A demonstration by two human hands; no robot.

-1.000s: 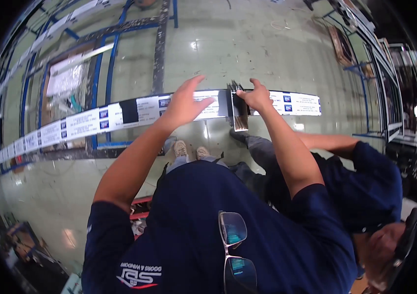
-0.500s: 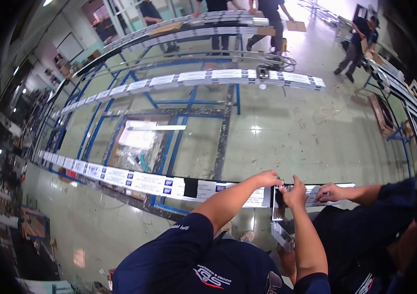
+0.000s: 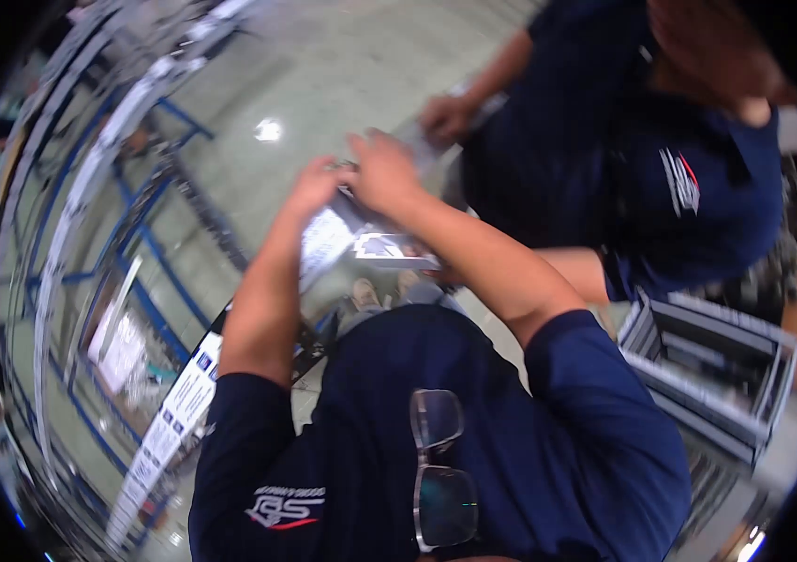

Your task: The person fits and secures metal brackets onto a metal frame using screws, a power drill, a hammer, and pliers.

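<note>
Both my hands meet over a long profile covered in white printed film (image 3: 321, 239), which slants from lower left to upper right. My left hand (image 3: 319, 183) has its fingers bent and closed at the profile's upper side. Close against it, my right hand (image 3: 384, 173) curls over the same spot. Whatever is pinched there is hidden and blurred; a dark patch shows just below the fingers. Under my right wrist is a short silver metal piece (image 3: 394, 249), near a co-worker's partly hidden hand. The co-worker's other hand (image 3: 445, 120) lies on the profile's far part.
The co-worker (image 3: 623, 178) stands close on my right. Blue metal stands (image 3: 150, 248) and another long film-covered profile (image 3: 66, 220) lie to the left. A grey metal frame (image 3: 707, 323) stands at lower right. Glasses (image 3: 443, 506) hang on my shirt.
The view has swung to the right and down, so the profile now looks slanted. My hands stay together at the profile. The short metal piece now shows nearer my right wrist.
</note>
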